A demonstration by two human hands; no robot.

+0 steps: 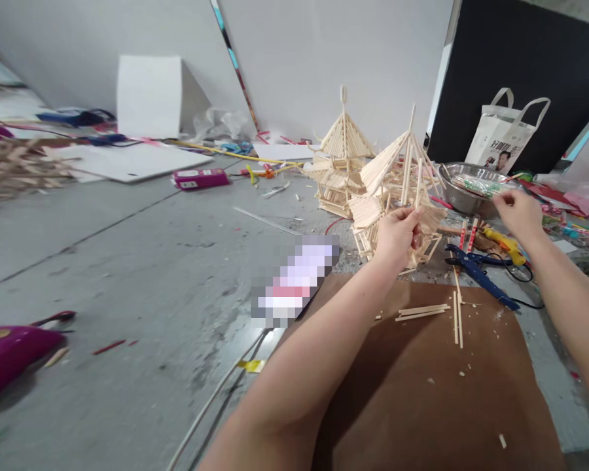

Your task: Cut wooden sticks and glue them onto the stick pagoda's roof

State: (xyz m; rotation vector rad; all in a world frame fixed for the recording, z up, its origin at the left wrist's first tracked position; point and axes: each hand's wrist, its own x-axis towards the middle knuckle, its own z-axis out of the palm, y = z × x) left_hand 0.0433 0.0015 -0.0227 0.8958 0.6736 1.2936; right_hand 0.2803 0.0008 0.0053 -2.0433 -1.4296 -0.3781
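My left hand is closed in a pinch at the front of a small pavilion model built of thin wooden sticks. A pale wooden stick rises from its fingertips against the partly open roof frame. The hand covers part of the model's lower front. Behind to the left stands a second stick pavilion with a finished-looking pointed roof. Off to the right, my right hand is raised by the rim of a steel bowl, its fingers curled together. Whatever they may hold is too small to make out.
Blue cutting pliers and a yellow-handled tool lie below my right hand. Loose sticks rest on a brown board. A phone with a cable is left of it. A white bag stands behind the bowl.
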